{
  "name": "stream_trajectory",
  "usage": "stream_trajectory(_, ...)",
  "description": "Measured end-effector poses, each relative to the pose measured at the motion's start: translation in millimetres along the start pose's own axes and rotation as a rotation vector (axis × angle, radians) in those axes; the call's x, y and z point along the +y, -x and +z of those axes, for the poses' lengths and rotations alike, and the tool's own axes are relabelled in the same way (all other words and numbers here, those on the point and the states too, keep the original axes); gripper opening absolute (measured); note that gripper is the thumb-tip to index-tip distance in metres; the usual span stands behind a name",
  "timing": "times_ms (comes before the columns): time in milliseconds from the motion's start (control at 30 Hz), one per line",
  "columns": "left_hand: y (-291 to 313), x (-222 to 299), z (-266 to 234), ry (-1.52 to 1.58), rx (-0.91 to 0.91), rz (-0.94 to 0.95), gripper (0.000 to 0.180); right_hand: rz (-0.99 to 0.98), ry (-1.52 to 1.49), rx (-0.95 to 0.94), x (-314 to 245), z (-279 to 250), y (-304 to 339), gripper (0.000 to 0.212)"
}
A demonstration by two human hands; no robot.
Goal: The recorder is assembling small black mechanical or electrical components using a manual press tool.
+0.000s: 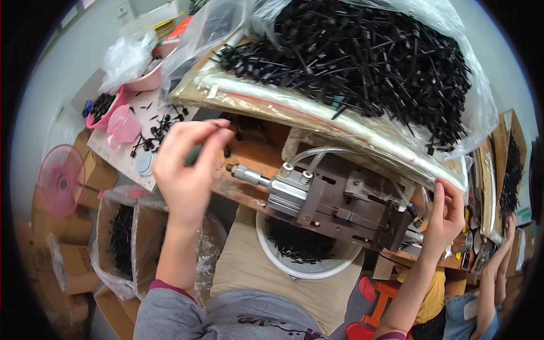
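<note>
Over at the left edge of the wooden bench [249,153], loose black parts lay scattered on a pale board [122,150] beside a pink cup [123,124], and below it I saw lined cartons [122,241] full of the same black pieces. My left hand [190,170] was raised over the bench's left end, thumb and forefinger pinched narrow on one thin black plastic part [214,126], the other fingers curled loosely. Good, I thought: one piece only, held by its tip, so it could go in straight. Just right of that hand sat the metal press fixture [340,207] with its silver air cylinder [283,187] and clear hoses [317,153]; as I judged it, the part wanted seating square in the fixture, with my fingers clear of the cylinder rod. Behind it, along the bench's far edge, the big heap of black parts [362,62] filled a clear bag [238,90], within easy reach for the next pick. Under the fixture a white basket [306,249] held finished-looking pieces. At the right edge my right hand [445,212] was wrapped around the fixture's end, fingers closed on it near a small black cable fitting; whether it pressed a switch I could not tell. Another person's arm [496,266] worked at the far right corner.
</note>
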State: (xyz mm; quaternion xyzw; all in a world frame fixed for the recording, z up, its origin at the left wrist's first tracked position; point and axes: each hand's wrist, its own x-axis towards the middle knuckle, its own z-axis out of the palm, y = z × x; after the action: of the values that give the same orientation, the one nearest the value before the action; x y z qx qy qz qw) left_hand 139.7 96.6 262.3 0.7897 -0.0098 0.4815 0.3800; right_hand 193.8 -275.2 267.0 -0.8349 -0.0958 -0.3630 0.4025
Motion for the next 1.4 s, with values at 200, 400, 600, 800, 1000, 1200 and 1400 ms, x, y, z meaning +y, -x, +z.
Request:
stream_trajectory(200, 17.8, -73.2, -53.2, -0.226, 0.069, -0.276, 0.013, 0.065, -0.043, -0.058, 7.0, -6.4, 18.4, 0.013)
stream_trajectory(400, 18.5, -106.7, -63.4, -0.407, -0.021, -0.344, 0.015, 0.132, -0.18, -0.044, 6.6, -6.9, 31.6, 0.017)
stream_trajectory(600, 23.8, -111.4, -27.0, -0.202, -0.196, -0.44, 0.016, 0.182, -0.146, -0.055, -1.0, -13.4, 45.2, 0.018)
stream_trajectory(800, 31.4, -109.7, -3.2, -0.268, -0.27, -0.554, 0.018, 0.274, -0.102, -0.067, -14.8, -21.6, 54.3, 0.016)
stream_trajectory(1000, 39.0, -124.9, 2.8, -0.262, -0.148, -0.344, 0.02, 0.275, -0.07, -0.07, -24.3, -16.2, 56.6, 0.014)
stream_trajectory(1200, 37.6, -103.7, -2.5, -0.251, -0.147, -0.395, 0.038, 0.125, 0.066, -0.02, -23.5, -9.9, 41.5, 0.012)
stream_trajectory(1400, 40.3, -46.9, -15.2, -0.151, 0.009, -0.195, 0.043, -0.092, 0.253, 0.056, -10.0, 8.8, -12.5, 0.019)
